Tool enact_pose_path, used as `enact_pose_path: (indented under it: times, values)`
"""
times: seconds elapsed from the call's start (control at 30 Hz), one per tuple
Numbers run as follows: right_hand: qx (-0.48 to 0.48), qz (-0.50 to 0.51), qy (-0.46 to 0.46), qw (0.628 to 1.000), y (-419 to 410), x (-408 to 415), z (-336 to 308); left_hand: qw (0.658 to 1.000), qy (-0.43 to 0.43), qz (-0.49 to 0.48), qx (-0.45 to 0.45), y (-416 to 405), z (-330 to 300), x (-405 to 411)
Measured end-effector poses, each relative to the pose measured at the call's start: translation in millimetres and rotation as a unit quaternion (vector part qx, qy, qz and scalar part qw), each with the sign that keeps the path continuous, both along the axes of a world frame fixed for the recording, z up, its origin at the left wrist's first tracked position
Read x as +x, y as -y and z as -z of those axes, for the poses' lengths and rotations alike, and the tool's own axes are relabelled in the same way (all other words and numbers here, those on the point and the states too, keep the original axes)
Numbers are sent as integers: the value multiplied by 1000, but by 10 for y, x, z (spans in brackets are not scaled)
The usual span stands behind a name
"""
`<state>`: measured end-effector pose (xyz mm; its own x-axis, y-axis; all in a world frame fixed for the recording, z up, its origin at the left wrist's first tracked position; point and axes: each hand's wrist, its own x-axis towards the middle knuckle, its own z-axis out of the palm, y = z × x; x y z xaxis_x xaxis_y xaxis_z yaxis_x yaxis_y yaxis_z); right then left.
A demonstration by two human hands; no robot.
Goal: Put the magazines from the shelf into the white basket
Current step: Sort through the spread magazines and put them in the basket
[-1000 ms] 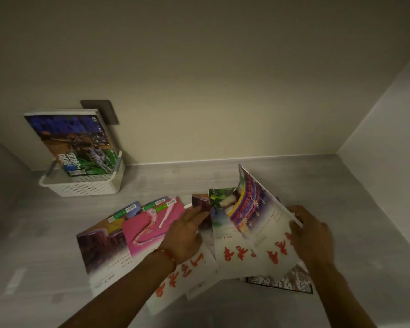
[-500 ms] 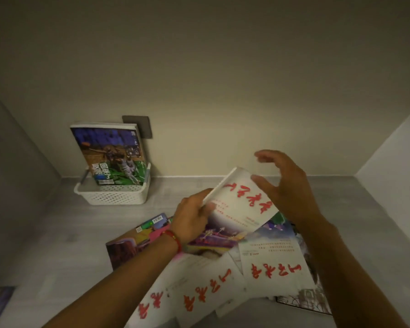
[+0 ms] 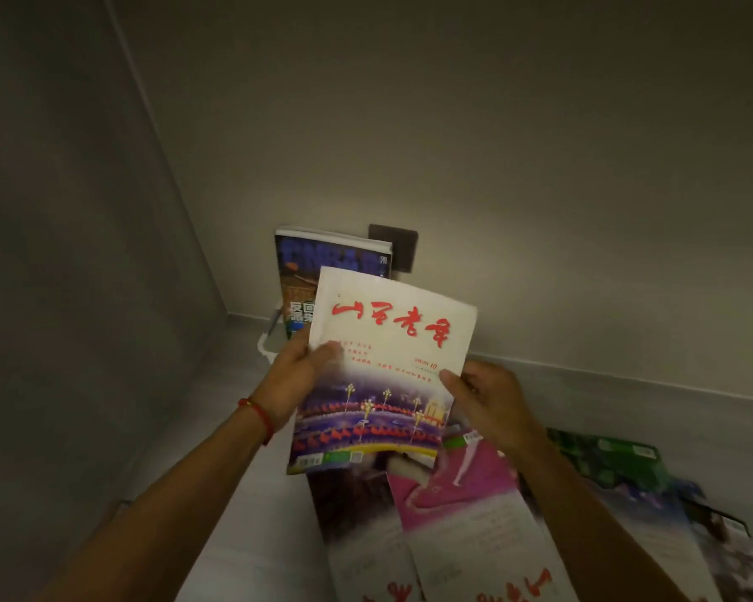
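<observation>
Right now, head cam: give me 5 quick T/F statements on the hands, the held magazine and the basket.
1. Both hands hold one magazine. True: the left hand grips its left edge and the right hand its right edge, on the magazine with red title characters.
2. The held magazine lies flat on the shelf. False: it is lifted, cover facing the camera.
3. The white basket is empty. False: a blue-covered magazine already stands in it.
4. A red bracelet is on the left wrist. True.
5. No magazines remain on the shelf. False: several still lie spread there, including a pink one.
</observation>
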<state>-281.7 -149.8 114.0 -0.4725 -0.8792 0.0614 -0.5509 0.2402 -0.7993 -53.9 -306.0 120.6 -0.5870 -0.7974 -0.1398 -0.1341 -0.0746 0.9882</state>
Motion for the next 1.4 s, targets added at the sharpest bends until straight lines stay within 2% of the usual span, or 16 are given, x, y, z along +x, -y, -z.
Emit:
enact_pose_path:
  times: [0.07,0.17,0.23,0.43,0.63,0.9,1.0,1.13,1.27,1.33,1.4]
  values:
    - [-15,7,-75,997,338,75,-150,993,41,-47,-97,333,-52,76]
    - [-34,33,-120,992,840,132,-341,961,114,-104,-232,825,-168,141]
    - [-30,43,-137,989,1158,139,-419,946,129,-116,-273,1127,-235,165]
    - [-5,78,-150,986,1882,64,-337,967,120,-135,-180,1799,-73,132]
    - [43,87,-121,988,2200,33,11,977,121,-146,-99,2101,342,88]
    - [71,183,-25,980,2315,80,478,981,122,-140,-51,2095,678,-65]
    - [73,190,14,979,2316,71,530,984,111,-125,-69,2048,659,-172]
    - [48,173,133,975,2148,99,514,987,87,-126,-54,2011,644,-289]
    - [63,114,95,987,1622,55,551,983,110,-143,-46,1829,678,-300]
    - [62,105,93,988,1198,9,655,980,113,-140,-87,1569,682,-296]
    - [55,117,109,986,674,-48,801,965,135,-141,-176,1180,725,-334]
